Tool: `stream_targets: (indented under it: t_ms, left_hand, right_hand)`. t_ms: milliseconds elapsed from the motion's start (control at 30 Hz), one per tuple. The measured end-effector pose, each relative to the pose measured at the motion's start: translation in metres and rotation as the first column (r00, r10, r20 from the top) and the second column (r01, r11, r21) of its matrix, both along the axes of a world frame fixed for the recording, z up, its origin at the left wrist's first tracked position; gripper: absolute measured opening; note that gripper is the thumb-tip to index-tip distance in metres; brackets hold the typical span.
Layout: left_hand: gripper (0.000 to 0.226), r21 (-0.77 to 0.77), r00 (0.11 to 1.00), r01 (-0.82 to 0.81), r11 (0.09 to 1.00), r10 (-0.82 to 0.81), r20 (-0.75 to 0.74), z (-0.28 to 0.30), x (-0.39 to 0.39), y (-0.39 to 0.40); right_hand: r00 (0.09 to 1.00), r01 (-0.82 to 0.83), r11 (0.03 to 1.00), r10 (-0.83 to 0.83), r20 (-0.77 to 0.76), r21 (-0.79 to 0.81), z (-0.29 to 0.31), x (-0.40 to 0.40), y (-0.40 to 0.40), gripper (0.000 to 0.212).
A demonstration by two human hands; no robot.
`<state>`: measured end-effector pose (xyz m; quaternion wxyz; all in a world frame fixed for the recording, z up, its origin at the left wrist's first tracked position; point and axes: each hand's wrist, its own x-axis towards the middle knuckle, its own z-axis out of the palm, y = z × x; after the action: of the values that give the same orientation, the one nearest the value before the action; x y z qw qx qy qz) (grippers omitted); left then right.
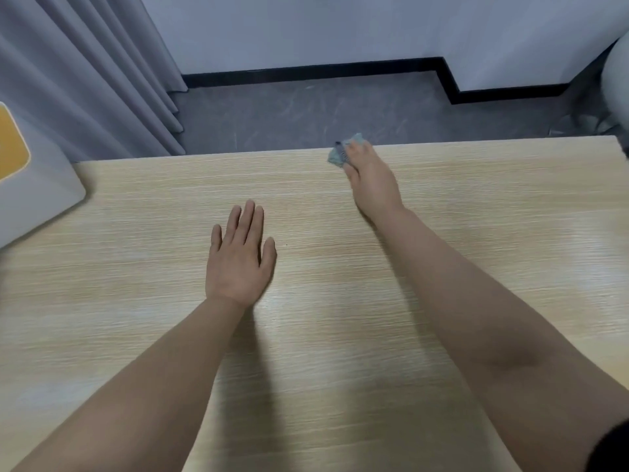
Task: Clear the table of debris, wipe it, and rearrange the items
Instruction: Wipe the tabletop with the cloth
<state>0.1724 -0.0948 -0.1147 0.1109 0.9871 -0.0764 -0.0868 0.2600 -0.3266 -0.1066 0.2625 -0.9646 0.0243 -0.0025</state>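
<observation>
A light wooden table fills most of the head view. My right hand reaches to the table's far edge and grips a small crumpled blue-grey cloth, which lies against the tabletop there. Most of the cloth is hidden under my fingers. My left hand lies flat on the middle of the table, palm down, fingers straight and together, holding nothing.
A grey object with a yellow panel overlaps the table's left edge. Grey curtains hang at the far left. Beyond the far edge lies dark grey floor below a white wall with a black skirting.
</observation>
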Motion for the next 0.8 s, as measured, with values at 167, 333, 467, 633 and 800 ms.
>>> stream_targets:
  t_ms: [167, 333, 467, 633, 800]
  left_hand:
    - [0.063, -0.011, 1.0, -0.005, 1.0, 0.005, 0.015, -0.002, 0.002, -0.001]
    - [0.062, -0.016, 1.0, -0.008, 1.0, 0.008, 0.011, -0.001, 0.002, -0.001]
    - [0.063, -0.023, 1.0, -0.004, 1.0, 0.004, 0.014, -0.001, 0.002, -0.001]
    - [0.063, -0.023, 1.0, -0.002, 1.0, 0.002, 0.016, 0.0, 0.002, 0.0]
    - [0.063, -0.023, 1.0, -0.008, 1.0, 0.008, 0.025, 0.0, 0.002, -0.001]
  right_hand:
    - [0.856, -0.516, 0.856, 0.516, -0.015, 0.009, -0.005, -0.045, 0.038, 0.044]
    - [0.936, -0.352, 0.936, 0.352, 0.018, 0.027, -0.011, -0.005, -0.001, 0.042]
    - [0.997, 0.074, 0.997, -0.074, 0.004, -0.02, -0.009, 0.027, -0.019, 0.04]
    - [0.949, -0.312, 0.95, 0.311, 0.043, 0.026, -0.01, -0.016, 0.026, 0.043]
    - [0.829, -0.559, 0.829, 0.559, 0.007, -0.03, -0.007, -0.015, 0.014, 0.042]
